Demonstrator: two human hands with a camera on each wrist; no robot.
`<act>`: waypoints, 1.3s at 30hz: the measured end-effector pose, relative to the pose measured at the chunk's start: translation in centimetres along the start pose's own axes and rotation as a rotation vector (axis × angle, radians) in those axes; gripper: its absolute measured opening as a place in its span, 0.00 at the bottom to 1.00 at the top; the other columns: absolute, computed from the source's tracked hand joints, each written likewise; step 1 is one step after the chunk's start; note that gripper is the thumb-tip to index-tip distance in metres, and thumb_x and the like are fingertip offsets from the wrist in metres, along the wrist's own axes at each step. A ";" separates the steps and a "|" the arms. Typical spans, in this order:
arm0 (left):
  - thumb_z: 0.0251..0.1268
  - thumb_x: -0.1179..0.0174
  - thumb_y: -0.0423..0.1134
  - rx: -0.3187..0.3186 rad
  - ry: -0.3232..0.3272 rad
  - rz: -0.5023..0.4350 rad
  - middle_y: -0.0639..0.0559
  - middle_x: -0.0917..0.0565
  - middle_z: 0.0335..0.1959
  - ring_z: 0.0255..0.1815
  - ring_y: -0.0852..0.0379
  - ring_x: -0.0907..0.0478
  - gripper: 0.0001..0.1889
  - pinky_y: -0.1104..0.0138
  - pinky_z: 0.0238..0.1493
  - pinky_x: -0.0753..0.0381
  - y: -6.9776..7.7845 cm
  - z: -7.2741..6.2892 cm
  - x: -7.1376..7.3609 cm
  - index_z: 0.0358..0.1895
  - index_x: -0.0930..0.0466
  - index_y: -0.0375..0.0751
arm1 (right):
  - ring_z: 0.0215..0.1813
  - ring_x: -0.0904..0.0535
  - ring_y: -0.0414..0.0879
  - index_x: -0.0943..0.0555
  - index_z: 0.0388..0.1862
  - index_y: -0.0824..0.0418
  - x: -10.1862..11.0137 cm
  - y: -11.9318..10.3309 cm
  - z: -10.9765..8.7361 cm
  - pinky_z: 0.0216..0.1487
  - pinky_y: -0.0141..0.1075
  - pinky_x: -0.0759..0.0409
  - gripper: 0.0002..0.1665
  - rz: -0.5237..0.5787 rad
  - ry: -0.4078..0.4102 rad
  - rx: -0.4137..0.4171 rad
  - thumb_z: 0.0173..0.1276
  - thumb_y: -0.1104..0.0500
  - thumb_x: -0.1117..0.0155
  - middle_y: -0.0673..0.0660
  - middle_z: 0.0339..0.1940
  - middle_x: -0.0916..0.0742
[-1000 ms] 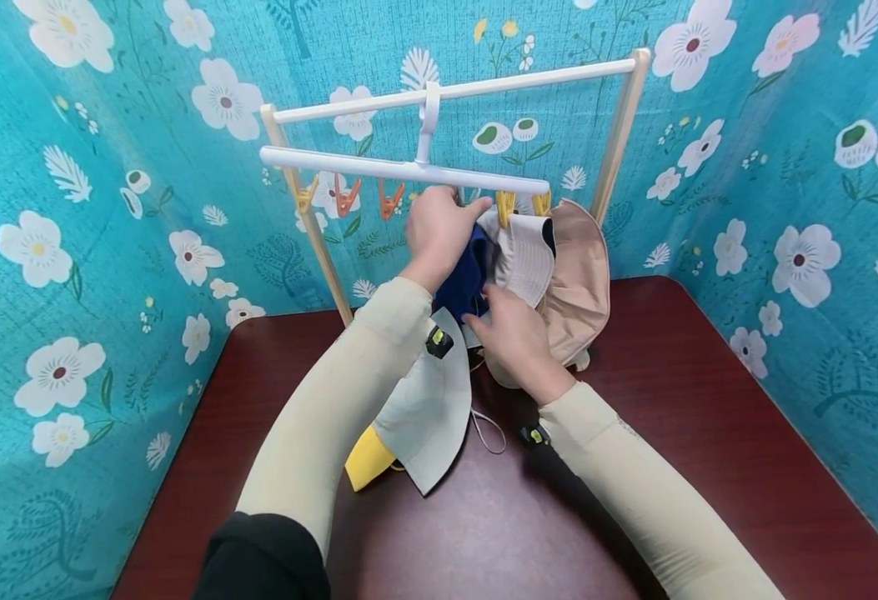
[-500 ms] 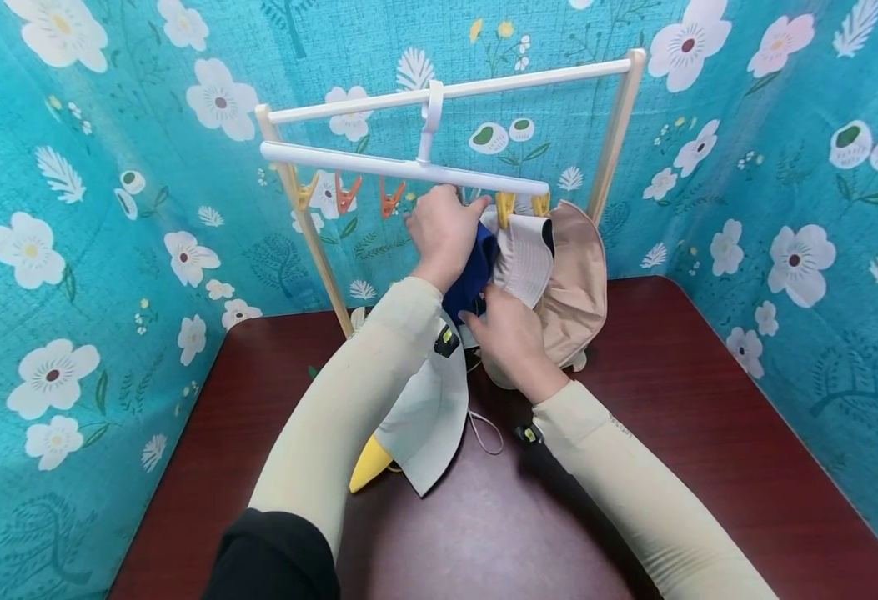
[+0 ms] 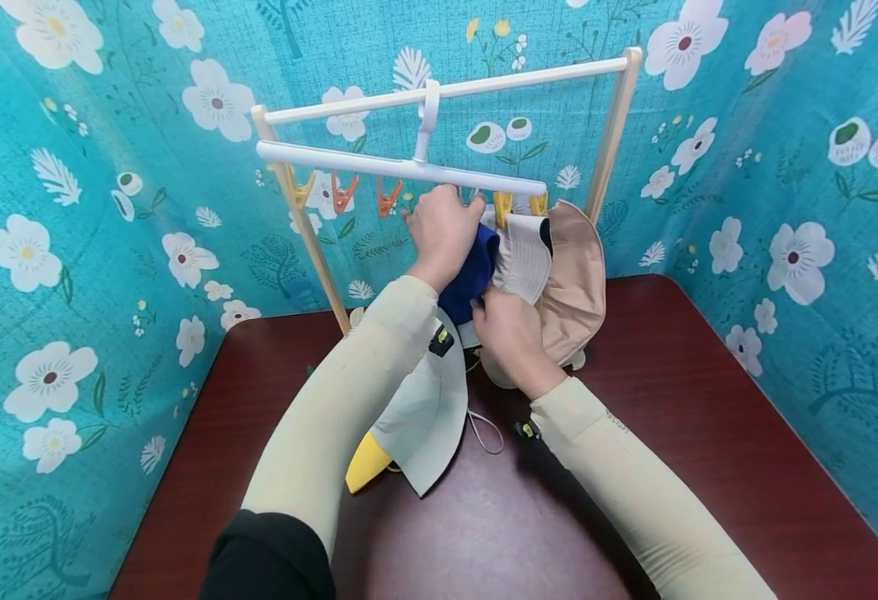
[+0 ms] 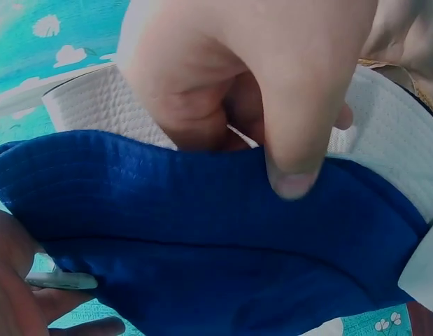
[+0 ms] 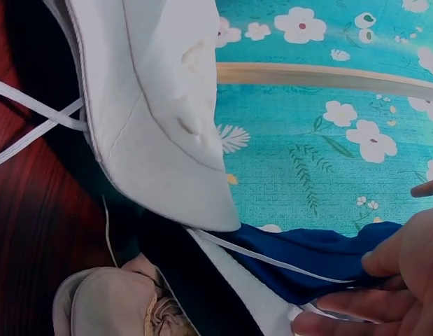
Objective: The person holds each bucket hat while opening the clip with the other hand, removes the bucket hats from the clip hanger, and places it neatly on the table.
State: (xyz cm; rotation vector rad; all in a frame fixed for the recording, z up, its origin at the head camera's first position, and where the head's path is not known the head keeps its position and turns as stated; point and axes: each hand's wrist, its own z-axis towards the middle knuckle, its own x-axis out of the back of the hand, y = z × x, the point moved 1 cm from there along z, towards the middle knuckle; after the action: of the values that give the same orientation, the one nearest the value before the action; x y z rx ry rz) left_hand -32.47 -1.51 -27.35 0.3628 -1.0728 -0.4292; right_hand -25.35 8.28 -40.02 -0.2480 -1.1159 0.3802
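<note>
A blue bucket hat (image 4: 202, 217) hangs under the white clip hanger (image 3: 401, 169). My right hand (image 3: 512, 337) pinches its stitched brim. In the left wrist view the right thumb (image 4: 296, 171) lies on the blue cloth, with the fingers behind it. My left hand (image 3: 442, 233) is up by the hanger bar, at the hat's other side. A clear clip (image 4: 62, 280) sits between its fingers, at the edge of the blue cloth. Behind the blue hat is a whitish hat (image 3: 523, 258) under a yellow clip (image 3: 502, 208); a beige hat (image 3: 577, 283) hangs to its right.
Orange clips (image 3: 344, 193) dangle on the hanger's left half. The hanger hooks over the rail (image 3: 529, 82) of a wooden rack. A pale grey hat (image 3: 439, 417) with a loose cord and a yellow piece (image 3: 366, 462) lie on the dark red table (image 3: 709, 433).
My right thumb has drawn in against the blue hat, and more of the blue brim shows between the hands. My left hand stays by the bar, and the clear clip shows beside its thumb.
</note>
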 end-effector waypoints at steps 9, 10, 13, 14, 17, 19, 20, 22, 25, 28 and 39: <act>0.75 0.44 0.59 -0.015 -0.023 -0.065 0.54 0.34 0.17 0.21 0.53 0.33 0.23 0.57 0.44 0.25 -0.2 -0.1 0.2 0.25 0.33 0.50 | 0.25 0.17 0.64 0.19 0.29 0.59 -0.5 0.7 0.0 0.23 0.58 0.22 0.14 -0.039 0.092 0.051 0.74 0.53 0.41 0.63 0.24 0.13; 0.75 0.43 0.59 -0.016 -0.023 -0.077 0.54 0.35 0.17 0.20 0.53 0.34 0.23 0.60 0.38 0.27 -0.2 -0.1 0.1 0.25 0.33 0.49 | 0.25 0.17 0.64 0.19 0.28 0.59 -0.5 0.7 -0.1 0.23 0.58 0.23 0.15 -0.036 0.099 0.054 0.74 0.53 0.41 0.63 0.23 0.14; 0.74 0.42 0.59 -0.020 -0.026 -0.131 0.54 0.38 0.16 0.18 0.54 0.37 0.24 0.64 0.24 0.38 -0.4 -0.1 0.0 0.23 0.34 0.48 | 0.24 0.17 0.64 0.19 0.26 0.59 -0.5 0.8 -0.1 0.23 0.59 0.23 0.16 -0.029 0.123 0.059 0.74 0.54 0.40 0.63 0.21 0.15; 0.74 0.42 0.58 -0.021 -0.027 -0.146 0.54 0.38 0.16 0.17 0.54 0.37 0.25 0.65 0.22 0.40 -0.5 -0.1 0.0 0.23 0.34 0.47 | 0.24 0.18 0.64 0.19 0.25 0.59 -0.5 0.9 -0.1 0.23 0.59 0.24 0.17 -0.026 0.130 0.060 0.74 0.53 0.40 0.63 0.21 0.15; 0.74 0.41 0.58 -0.028 -0.033 -0.186 0.54 0.40 0.15 0.16 0.54 0.38 0.26 0.67 0.20 0.42 -0.7 -0.1 -0.2 0.22 0.36 0.47 | 0.23 0.18 0.64 0.19 0.23 0.59 -0.5 0.9 -0.1 0.23 0.58 0.24 0.18 -0.022 0.143 0.060 0.73 0.53 0.40 0.62 0.20 0.16; 0.74 0.41 0.57 -0.031 -0.040 -0.208 0.55 0.41 0.15 0.16 0.54 0.38 0.26 0.67 0.20 0.42 -0.7 0.0 -0.2 0.21 0.37 0.47 | 0.24 0.18 0.63 0.19 0.23 0.59 -0.4 1.0 -0.2 0.23 0.58 0.24 0.18 -0.014 0.148 0.054 0.73 0.53 0.40 0.62 0.20 0.16; 0.74 0.41 0.57 -0.029 -0.044 -0.218 0.55 0.41 0.15 0.15 0.54 0.38 0.26 0.67 0.20 0.42 -0.8 0.0 -0.2 0.21 0.36 0.47 | 0.23 0.18 0.63 0.20 0.22 0.58 -0.4 1.0 -0.2 0.23 0.58 0.24 0.18 -0.011 0.150 0.051 0.73 0.53 0.39 0.62 0.19 0.16; 0.74 0.40 0.57 -0.025 -0.055 -0.235 0.55 0.41 0.14 0.15 0.55 0.38 0.26 0.67 0.19 0.41 -0.8 0.1 -0.2 0.20 0.36 0.47 | 0.24 0.18 0.63 0.20 0.22 0.58 -0.4 1.1 -0.3 0.24 0.58 0.24 0.19 -0.001 0.157 0.046 0.73 0.52 0.39 0.62 0.20 0.15; 0.73 0.40 0.57 -0.013 -0.067 -0.257 0.55 0.41 0.14 0.15 0.55 0.38 0.26 0.67 0.19 0.42 -0.9 0.2 -0.2 0.20 0.35 0.47 | 0.24 0.18 0.63 0.20 0.22 0.57 -0.3 1.2 -0.4 0.23 0.57 0.24 0.18 0.011 0.172 0.051 0.73 0.52 0.39 0.62 0.20 0.15; 0.73 0.40 0.57 -0.006 -0.075 -0.271 0.55 0.41 0.14 0.15 0.55 0.39 0.26 0.67 0.19 0.42 -1.0 0.3 -0.2 0.20 0.35 0.47 | 0.23 0.18 0.63 0.19 0.23 0.58 -0.3 1.4 -0.5 0.22 0.57 0.24 0.18 0.022 0.183 0.060 0.73 0.53 0.39 0.62 0.20 0.15; 0.73 0.39 0.56 -0.006 -0.080 -0.294 0.56 0.41 0.14 0.15 0.55 0.40 0.26 0.67 0.19 0.44 -0.8 0.4 0.0 0.19 0.34 0.47 | 0.20 0.20 0.62 0.23 0.20 0.58 -0.2 2.3 -0.9 0.18 0.56 0.28 0.19 0.030 0.215 0.084 0.72 0.54 0.39 0.62 0.17 0.17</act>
State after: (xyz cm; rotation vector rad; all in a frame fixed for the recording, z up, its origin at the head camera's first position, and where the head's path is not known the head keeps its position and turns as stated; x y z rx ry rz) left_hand -32.94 -2.26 -27.54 0.5043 -1.0996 -0.7132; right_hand -25.05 10.30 -41.46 -0.2259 -0.8835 0.4156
